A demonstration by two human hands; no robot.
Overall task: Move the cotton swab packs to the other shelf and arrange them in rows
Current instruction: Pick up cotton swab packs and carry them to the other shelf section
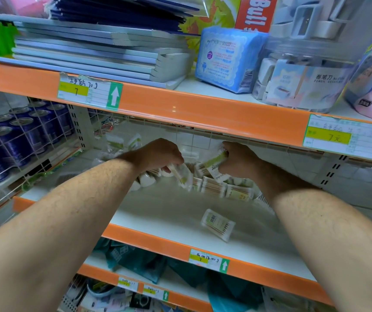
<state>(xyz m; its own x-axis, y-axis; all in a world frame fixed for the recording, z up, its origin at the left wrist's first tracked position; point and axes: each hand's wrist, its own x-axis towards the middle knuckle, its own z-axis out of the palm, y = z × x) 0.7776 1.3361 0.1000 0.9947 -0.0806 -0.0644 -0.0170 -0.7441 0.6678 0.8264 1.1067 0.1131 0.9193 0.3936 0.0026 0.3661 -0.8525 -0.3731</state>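
Observation:
Both my arms reach deep into the middle shelf [158, 219]. My left hand [160, 154] grips a clear cotton swab pack [181, 174] that hangs tilted below its fingers. My right hand [236, 161] grips another swab pack [214, 163] with a green label, held slanted. Between and behind the hands lies a loose heap of several swab packs [221, 188] at the back of the shelf. One pack [217, 224] lies alone, askew, near the shelf's front. More packs [122, 143] stand at the far back left.
The orange shelf edge [180, 104] above hangs just over my hands. On that upper shelf sit stacked notebooks [90, 52], a blue pack [227, 59] and a jar of sharpeners [300, 75]. A wire grid with blue cans [18, 136] bounds the left. Teal bags [140, 260] lie below.

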